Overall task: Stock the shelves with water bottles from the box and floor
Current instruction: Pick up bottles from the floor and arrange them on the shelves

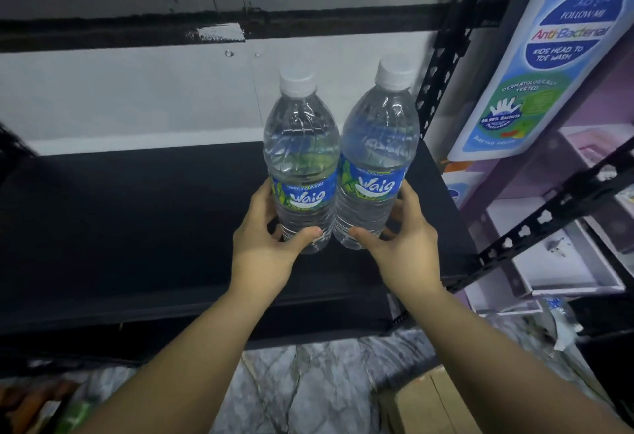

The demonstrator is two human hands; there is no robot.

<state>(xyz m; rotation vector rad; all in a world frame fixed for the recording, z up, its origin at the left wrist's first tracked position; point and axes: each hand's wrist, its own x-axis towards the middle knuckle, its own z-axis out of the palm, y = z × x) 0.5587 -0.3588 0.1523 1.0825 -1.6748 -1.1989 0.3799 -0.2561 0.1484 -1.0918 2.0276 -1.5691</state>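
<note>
Bottles are what this step turns on, and two of them are already up at the shelf, so the job now is to set them down cleanly. Nearest the camera, a cardboard box [432, 402] sits on the marble-patterned floor [308, 389] at the lower right, only its corner in view. Above it, both forearms reach up to the black shelf [137, 227]. The left hand [266, 245] has its grip closed round the lower body of the left bottle [300, 159], thumb across the front and fingers curled behind; the right hand [399, 241] holds the right bottle [375, 159] the same way. Both bottles stand upright, white caps on, touching side by side, at the right end of the shelf near the slotted black post [442, 45]. Whether their bases already rest on the board I cannot tell, since the hands cover them. To do this well, I would slide the pair back towards the pale wall [137, 97] and hard to the right, keeping them upright, so later rows can fill in front and to the left. Let go only once both bases sit flat; held this low, the tall bottles could tip. Farther right, a blue wash bottle [549, 56] hangs on the neighbouring rack.
</note>
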